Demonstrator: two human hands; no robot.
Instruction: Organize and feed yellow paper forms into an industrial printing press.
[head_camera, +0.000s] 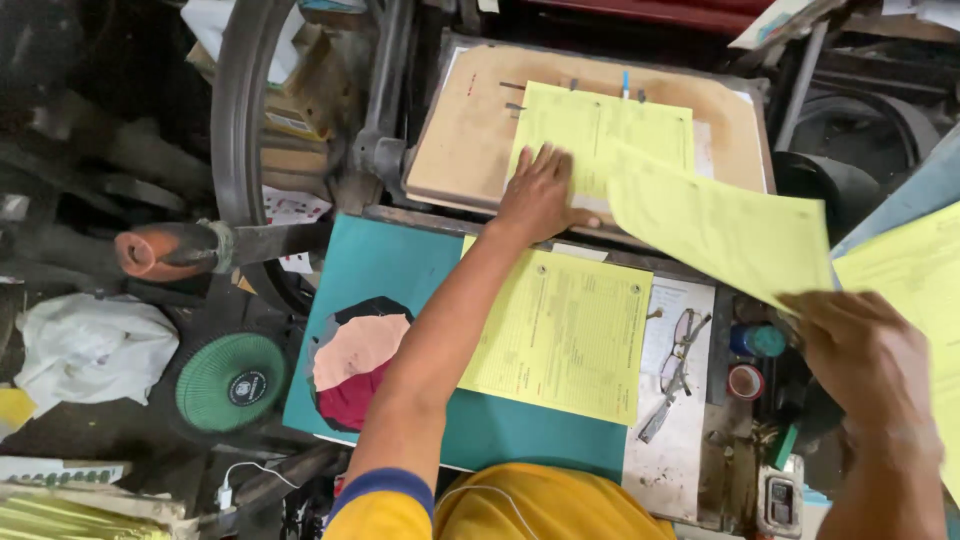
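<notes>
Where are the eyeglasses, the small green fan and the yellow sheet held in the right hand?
eyeglasses (678, 362): head view, on the frame between the lenses.
small green fan (232, 382): head view, on the round grille near its hub.
yellow sheet (720, 225) in the right hand (868, 360): head view, on the sheet's middle.

Brown cardboard boxes (300, 95) behind dark wheel (235, 130)
</notes>
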